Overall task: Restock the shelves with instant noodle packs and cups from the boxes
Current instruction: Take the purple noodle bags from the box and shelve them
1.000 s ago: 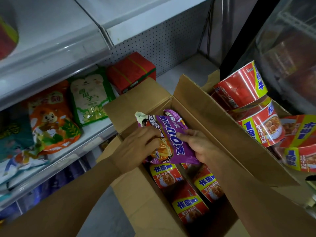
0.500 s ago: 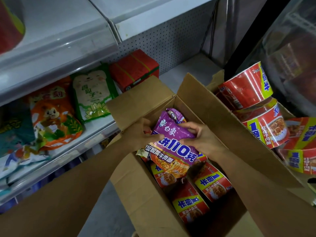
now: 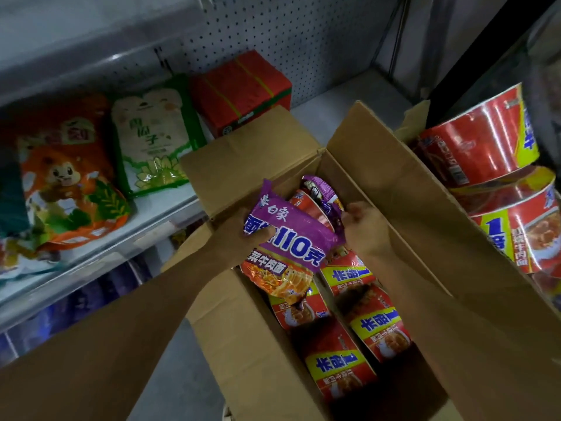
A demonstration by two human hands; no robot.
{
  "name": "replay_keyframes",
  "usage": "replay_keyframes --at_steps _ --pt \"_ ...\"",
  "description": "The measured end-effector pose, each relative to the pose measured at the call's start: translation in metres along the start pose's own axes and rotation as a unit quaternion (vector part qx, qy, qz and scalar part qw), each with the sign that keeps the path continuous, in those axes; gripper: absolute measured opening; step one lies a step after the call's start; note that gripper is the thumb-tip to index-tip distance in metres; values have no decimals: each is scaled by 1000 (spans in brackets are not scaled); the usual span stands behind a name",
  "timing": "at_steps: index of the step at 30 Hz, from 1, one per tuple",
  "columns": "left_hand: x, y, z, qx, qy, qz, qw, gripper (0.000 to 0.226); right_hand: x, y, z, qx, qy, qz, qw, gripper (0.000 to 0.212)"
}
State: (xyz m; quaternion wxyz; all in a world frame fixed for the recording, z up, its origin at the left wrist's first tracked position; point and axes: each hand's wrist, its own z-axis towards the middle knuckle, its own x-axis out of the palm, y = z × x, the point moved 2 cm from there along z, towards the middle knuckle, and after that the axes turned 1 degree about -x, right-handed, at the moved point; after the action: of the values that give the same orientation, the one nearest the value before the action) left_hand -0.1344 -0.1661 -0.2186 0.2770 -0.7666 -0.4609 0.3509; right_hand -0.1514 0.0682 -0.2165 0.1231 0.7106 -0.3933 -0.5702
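Hands are working at mid-frame over the open box [image 3: 379, 165]: the left hand [image 3: 239, 226] is holding a purple pack [image 3: 291, 238] by its left edge above the red cups [image 3: 337, 369] inside, its grip curled round the wrapper. The right hand [image 3: 367, 229] is reaching into the box beside a second purple pack [image 3: 321, 189], its fingers bent, though I cannot tell whether it is pinching anything. Snack bags [image 3: 73, 189] are lying on the shelf [image 3: 158, 220] at left, and more cups [image 3: 479, 144] are stacked at right.

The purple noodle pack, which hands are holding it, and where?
The left hand grips the purple noodle pack at its left edge. The right hand touches its right edge; its grip cannot be told.
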Motion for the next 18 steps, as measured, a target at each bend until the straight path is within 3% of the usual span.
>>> replay_keyframes --at_steps 5,10,14,18 --pt "-6 8 16 18 -65 5 998 42 22 -21 20 11 28 -160 987 41" --pt "1 18 33 23 -87 28 996 57 45 -32 33 2 13 -249 968 30" --pt "6 24 42 24 -108 52 993 61 59 -45 42 4 -22 -282 959 25" --pt "7 23 43 23 -128 63 989 61 64 -51 47 -4 -51 -242 969 25"
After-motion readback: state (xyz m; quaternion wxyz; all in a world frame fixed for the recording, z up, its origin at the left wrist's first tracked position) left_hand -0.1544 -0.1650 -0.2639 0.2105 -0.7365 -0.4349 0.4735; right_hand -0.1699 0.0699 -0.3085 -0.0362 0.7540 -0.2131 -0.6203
